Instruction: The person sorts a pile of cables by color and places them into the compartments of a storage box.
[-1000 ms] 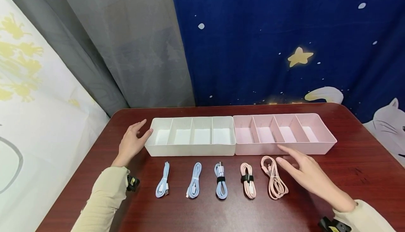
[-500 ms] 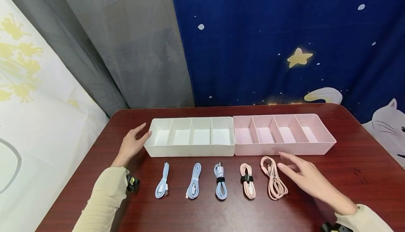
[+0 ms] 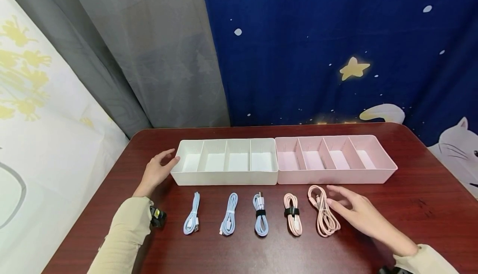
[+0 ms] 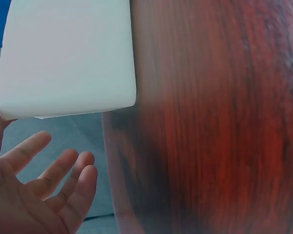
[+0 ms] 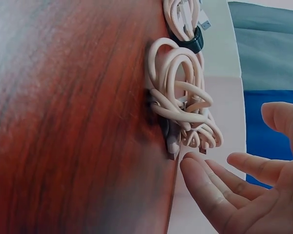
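At the left end of a white divided storage box (image 3: 225, 178), my left hand (image 3: 154, 172) has its thumb at the rim and its other fingers loosely spread. That end wall fills the upper left of the left wrist view, the spread fingers (image 4: 63, 175) below it. My right hand (image 3: 358, 209) is beside a coiled pink charging cable (image 3: 326, 218), thumb and fingertips close to its upper part. The right wrist view shows relaxed fingers (image 5: 205, 190) just short of the loops, gripping nothing. Left of it lies another pink cable (image 3: 293, 216) with a black strap.
Three bundled blue cables lie in a row: one on the left (image 3: 192, 214), one in the middle (image 3: 229, 215) and one with a black strap (image 3: 260, 216). A pink divided box (image 3: 336, 177) abuts the white one. All stand on a dark red wooden table (image 3: 224, 257) before curtains.
My right hand has drawn back slightly from the front of the pink box toward the coiled pink cable. My left hand has shifted only slightly; boxes and cables stay put.
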Tool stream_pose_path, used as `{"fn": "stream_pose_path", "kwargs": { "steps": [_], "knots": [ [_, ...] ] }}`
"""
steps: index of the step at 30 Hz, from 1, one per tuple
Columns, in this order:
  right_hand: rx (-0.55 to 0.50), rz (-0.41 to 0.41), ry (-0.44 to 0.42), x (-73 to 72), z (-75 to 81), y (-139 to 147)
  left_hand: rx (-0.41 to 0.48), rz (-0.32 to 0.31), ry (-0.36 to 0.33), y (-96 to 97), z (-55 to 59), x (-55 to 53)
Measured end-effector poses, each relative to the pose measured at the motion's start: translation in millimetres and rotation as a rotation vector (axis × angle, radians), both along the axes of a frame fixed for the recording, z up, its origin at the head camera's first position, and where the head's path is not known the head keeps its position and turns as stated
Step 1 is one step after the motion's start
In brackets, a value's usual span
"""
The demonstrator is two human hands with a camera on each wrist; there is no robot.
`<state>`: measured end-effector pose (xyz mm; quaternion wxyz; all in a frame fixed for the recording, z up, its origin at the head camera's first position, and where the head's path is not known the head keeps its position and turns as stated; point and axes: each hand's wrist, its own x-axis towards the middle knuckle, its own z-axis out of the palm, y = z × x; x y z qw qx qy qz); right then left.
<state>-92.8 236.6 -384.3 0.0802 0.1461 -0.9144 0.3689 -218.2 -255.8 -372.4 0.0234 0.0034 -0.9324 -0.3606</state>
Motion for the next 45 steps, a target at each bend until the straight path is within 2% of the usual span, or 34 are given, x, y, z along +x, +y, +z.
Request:
{"fn": "stream_pose_path", "kwargs": {
  "steps": [10, 22, 26, 34, 45],
  "knots": [
    [-0.031, 0.031, -0.022, 1.0, -4.9, -1.5, 0.052, 0.001, 0.024, 0.6, -4.7, -2.1],
    [-0.051, 0.063, -0.061, 1.6, -7.2, -3.1, 0.071, -0.041, 0.131, 1.0, -7.0, -2.5],
    [-0.048, 0.063, -0.060, 2.0, -7.6, -3.4, 0.072, -0.046, 0.146, 1.2, -6.7, -2.4],
    [-0.052, 0.064, -0.055, 2.2, -10.3, -2.2, 0.054, -0.050, 0.156, 1.8, -4.5, -2.0],
    [-0.053, 0.051, -0.050, 4.1, -12.5, -0.1, 0.088, -0.064, 0.096, 1.4, 0.0, -4.0]
  ]
}}
